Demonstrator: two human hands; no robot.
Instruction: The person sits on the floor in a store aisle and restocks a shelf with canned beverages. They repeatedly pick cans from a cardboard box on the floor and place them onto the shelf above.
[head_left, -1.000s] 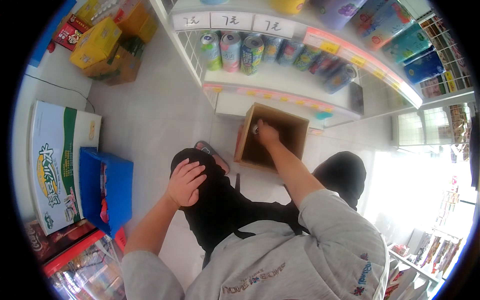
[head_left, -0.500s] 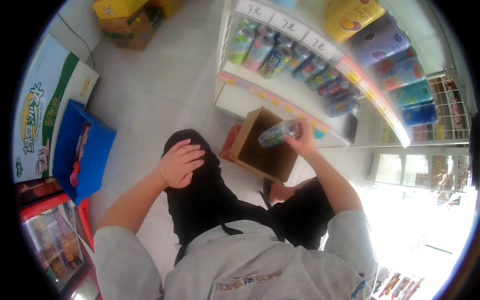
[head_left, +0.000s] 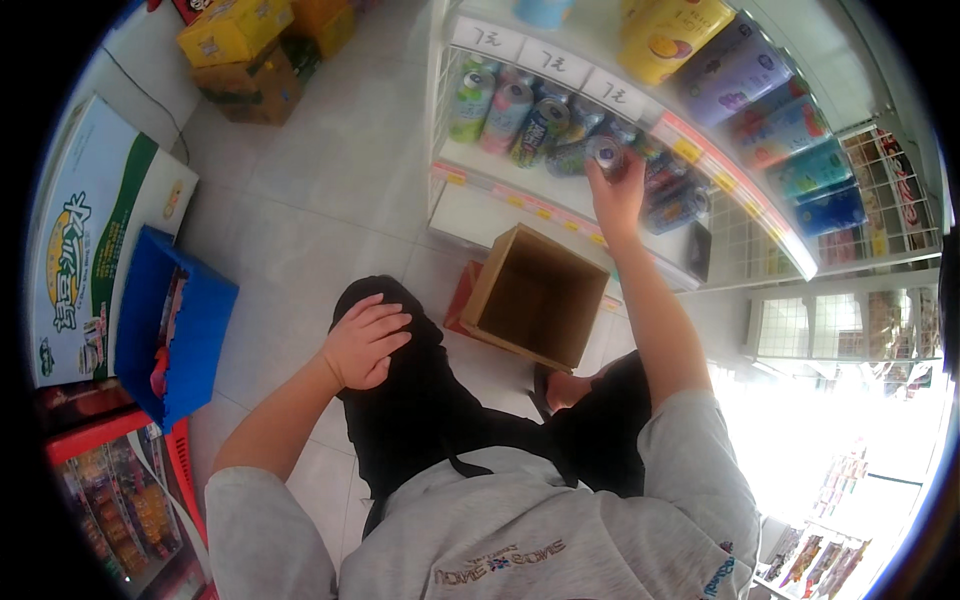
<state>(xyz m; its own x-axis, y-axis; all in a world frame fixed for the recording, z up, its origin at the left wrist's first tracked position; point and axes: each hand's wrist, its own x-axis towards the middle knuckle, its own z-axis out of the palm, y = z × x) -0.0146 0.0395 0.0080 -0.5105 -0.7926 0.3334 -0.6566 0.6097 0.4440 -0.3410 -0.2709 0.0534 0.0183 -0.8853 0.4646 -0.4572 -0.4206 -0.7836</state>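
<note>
Five fingers [head_left: 612, 178] around green can [head_left: 590, 155]

Small retail shop, drinks aisle. White wire-fronted shelf [head_left: 470, 165] at 12 to 1 o'clock, stocked with rows of drink cans [head_left: 508, 115] lying on their sides; price labels [head_left: 545, 62] along the shelf edges. Upper tier at 1 o'clock carries coloured cartons [head_left: 745, 80]. Open cardboard box [head_left: 535, 297] on the pale tiled floor [head_left: 300, 210] at centre. Stacked yellow cartons [head_left: 235, 30] at 11 o'clock. Large printed case [head_left: 85, 240] and blue crate [head_left: 190, 330] at 9 o'clock. More racked goods [head_left: 840, 550] at 4 o'clock.
</note>
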